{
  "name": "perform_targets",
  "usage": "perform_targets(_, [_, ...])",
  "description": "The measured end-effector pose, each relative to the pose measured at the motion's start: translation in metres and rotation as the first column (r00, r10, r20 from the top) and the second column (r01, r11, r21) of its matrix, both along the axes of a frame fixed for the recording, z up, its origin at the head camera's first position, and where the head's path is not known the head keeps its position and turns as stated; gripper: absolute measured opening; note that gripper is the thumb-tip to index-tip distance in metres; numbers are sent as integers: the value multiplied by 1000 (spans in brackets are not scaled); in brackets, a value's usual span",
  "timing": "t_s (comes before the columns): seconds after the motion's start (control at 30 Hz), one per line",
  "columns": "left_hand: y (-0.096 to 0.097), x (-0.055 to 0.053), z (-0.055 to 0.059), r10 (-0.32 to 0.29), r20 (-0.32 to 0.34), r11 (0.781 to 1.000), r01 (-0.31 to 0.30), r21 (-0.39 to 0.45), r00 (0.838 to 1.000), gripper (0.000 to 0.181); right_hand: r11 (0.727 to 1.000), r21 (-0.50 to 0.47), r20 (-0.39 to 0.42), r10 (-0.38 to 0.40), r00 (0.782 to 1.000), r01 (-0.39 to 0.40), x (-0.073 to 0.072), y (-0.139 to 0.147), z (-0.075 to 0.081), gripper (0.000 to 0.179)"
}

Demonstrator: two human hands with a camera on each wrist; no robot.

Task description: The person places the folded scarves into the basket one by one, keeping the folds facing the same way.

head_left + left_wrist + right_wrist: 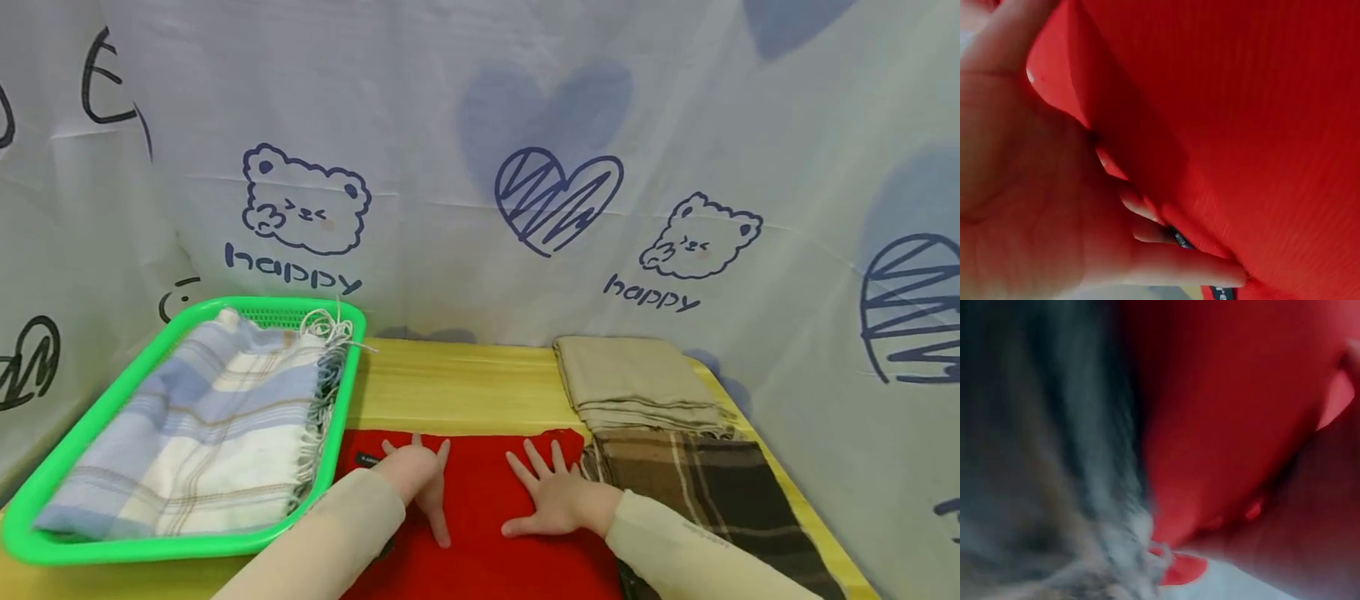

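Behind the yellow surface (450, 383): a pale curtain (435, 175) printed with bears and hearts.
Green basket (165, 547): at left, holding a checked blanket (232, 417).
Red cloth (480, 500): on the surface, between basket and plaid cloth (720, 475).
Beige cloth (630, 367): folded, just beyond the plaid.
Right hand (558, 500): fingers spread wide on red cloth.
Left hand (423, 479): likewise, fingers apart.
Black label (369, 459): near left hand.

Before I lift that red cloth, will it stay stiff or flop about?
The red cloth will probably flop, since it creases softly beside the left fingers. Pushed, it may bunch up but shouldn't roll or tip, as it lies spread out flat. Its finely ribbed surface suggests it likely isn't very slippery.
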State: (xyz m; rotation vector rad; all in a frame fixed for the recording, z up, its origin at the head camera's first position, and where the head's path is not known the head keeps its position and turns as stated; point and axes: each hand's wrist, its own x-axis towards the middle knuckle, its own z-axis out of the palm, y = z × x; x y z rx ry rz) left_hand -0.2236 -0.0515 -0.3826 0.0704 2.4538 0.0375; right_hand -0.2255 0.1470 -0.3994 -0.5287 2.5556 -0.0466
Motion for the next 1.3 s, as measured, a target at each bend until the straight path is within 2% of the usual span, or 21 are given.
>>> perform_targets(0.07, [-2,-1,0,8,0,999,-8,32,1000,127,999,40,26,-5,1000,4,0,-2,-5,98])
perform_targets(0.2, [-5,-5,1,12,-22,998,-11,65,1000,125,998,53,7,-32,999,32,-10,-3,-8,97])
perform_targets(0.37, [-8,-20,-1,17,-31,996,-15,90,999,124,998,42,-20,-40,999,40,-25,-3,-9,98])
perform_targets(0.5, [-7,-29,3,27,-40,994,-22,110,999,123,998,39,-30,-56,998,57,-33,-4,-10,98])
perform_targets(0.77, [-7,-43,9,-9,-74,995,16,95,997,123,995,33,-59,-89,994,91,-43,-5,-10,97])
perform_targets(0.9, [-9,-48,9,18,-56,991,-11,136,998,122,994,37,-77,-98,992,101,-45,-6,-9,97])
perform_targets(1.03, [-11,-51,9,44,-51,985,-35,167,998,121,994,34,-73,-102,992,105,-49,-8,-7,98])
perform_targets(1.13, [-13,-52,10,33,-62,988,-23,155,998,121,994,31,-70,-99,993,101,-52,-10,-6,98])
perform_targets(1.23, [-9,-42,16,41,-120,990,-25,138,992,117,995,40,-89,-88,992,92,-53,-9,-3,98])
perform_targets(1.3, [-3,-34,22,50,-129,994,-36,106,990,114,996,49,-109,-65,992,70,-51,-7,0,98])
